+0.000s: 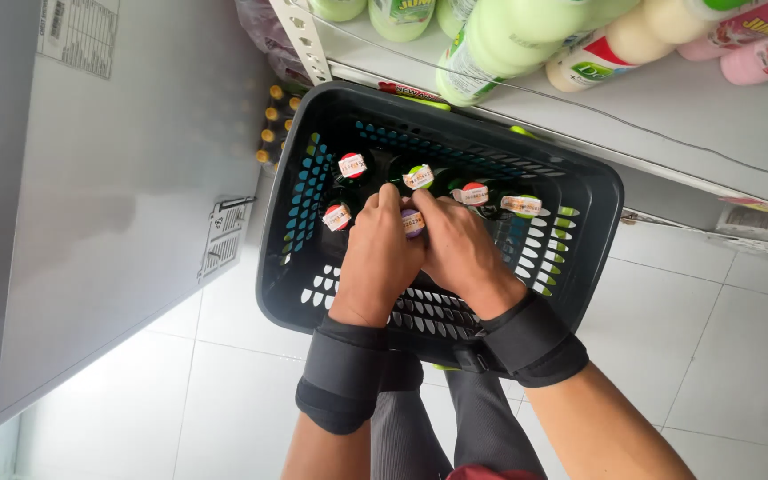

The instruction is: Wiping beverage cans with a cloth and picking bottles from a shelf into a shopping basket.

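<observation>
2 hands on bottle in basket
Black wrist straps nearest; left hand (380, 258) and right hand (460, 249) pinch 1 purple-capped bottle (412, 222) between fingertips, mid dark perforated plastic basket (597, 200); round-capped bottles (352, 165) beyond; smooth white shelf (668, 116) with plastic bottles farthest.

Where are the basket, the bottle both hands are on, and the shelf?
basket (455, 120): head view, far rim.
bottle (412, 222): head view, its cap between the fingers.
shelf (668, 116): head view, bare grey board.
</observation>
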